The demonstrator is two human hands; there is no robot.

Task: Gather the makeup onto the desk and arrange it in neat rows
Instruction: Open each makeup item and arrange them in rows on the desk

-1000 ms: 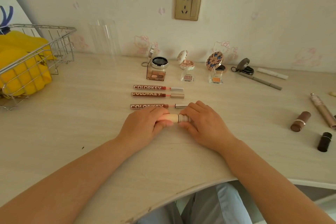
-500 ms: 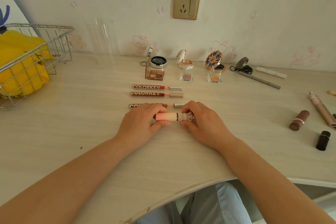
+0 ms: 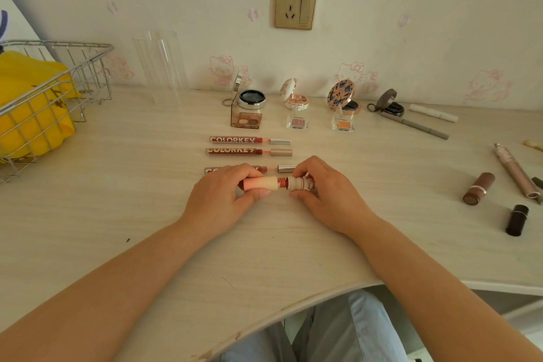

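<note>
My left hand (image 3: 219,195) grips the peach tube (image 3: 263,184) of a lip product just above the desk (image 3: 117,214). My right hand (image 3: 326,191) pinches its white ridged cap (image 3: 299,184), pulled a little off so a red neck shows between them. Behind my hands lie three Colorkey lip glosses (image 3: 249,140) in a column, the nearest partly hidden. Further back stand open compacts (image 3: 251,99) and small eyeshadow pots (image 3: 297,122) in a row. At the right lie a brown lipstick (image 3: 479,188), a black lipstick (image 3: 517,220) and a pink tube (image 3: 515,173).
A wire basket (image 3: 85,67) holding something yellow stands at the left. A clear plastic cylinder (image 3: 160,66) stands by the wall. Pens (image 3: 414,126) and a small round case (image 3: 389,103) lie at the back right. The desk's curved front edge runs near my lap.
The cap and the tube have come apart slightly, showing the red neck. Both hands have lifted the lip product a touch off the desk.
</note>
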